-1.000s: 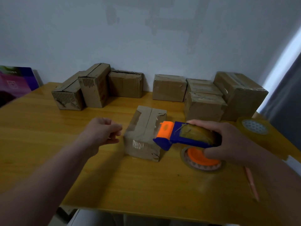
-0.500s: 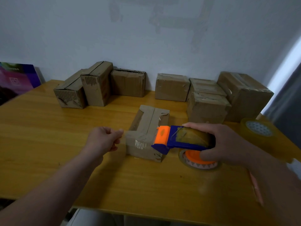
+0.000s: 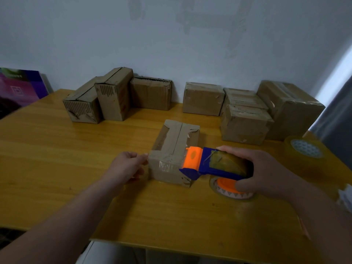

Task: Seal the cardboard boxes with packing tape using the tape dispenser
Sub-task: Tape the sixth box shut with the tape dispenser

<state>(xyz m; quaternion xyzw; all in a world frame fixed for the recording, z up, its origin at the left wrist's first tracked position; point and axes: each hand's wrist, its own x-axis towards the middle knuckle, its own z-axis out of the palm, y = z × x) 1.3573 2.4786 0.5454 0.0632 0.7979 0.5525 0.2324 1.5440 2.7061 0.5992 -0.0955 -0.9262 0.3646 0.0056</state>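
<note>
Head camera is looking down on the desk (image 3: pixel 57 168), and the right hand (image 3: pixel 266 168) is holding the tape dispenser (image 3: pixel 215 164), its grip wrapping fully round the blue body with fingers over the top and thumb underneath. The dispenser's long axis is running left to right across the view, its orange head pointing left and sitting over the near right corner of the middle box (image 3: pixel 175 147). That box is lying with its long axis running away toward the wall, its top seam following the same line. The left hand (image 3: pixel 127 168) is hovering just beside the box's near left corner, its grip curling in on nothing visible; whether a fingertip is touching the cardboard, I cannot tell. Bare wood is stretching wide to the left of the box and in front of it, down to the desk's near edge. The right side is tighter: one tape roll with an orange core (image 3: pixel 226 191) is lying flat under the right hand, and a second roll (image 3: pixel 304 149) is sitting near the far right edge. Counting boxes now: three are grouping at the back left (image 3: pixel 114 96), four more are bunching at the back right (image 3: pixel 245 124), so eight with the middle one. A purple board (image 3: pixel 17 88) is leaning at the far left.
</note>
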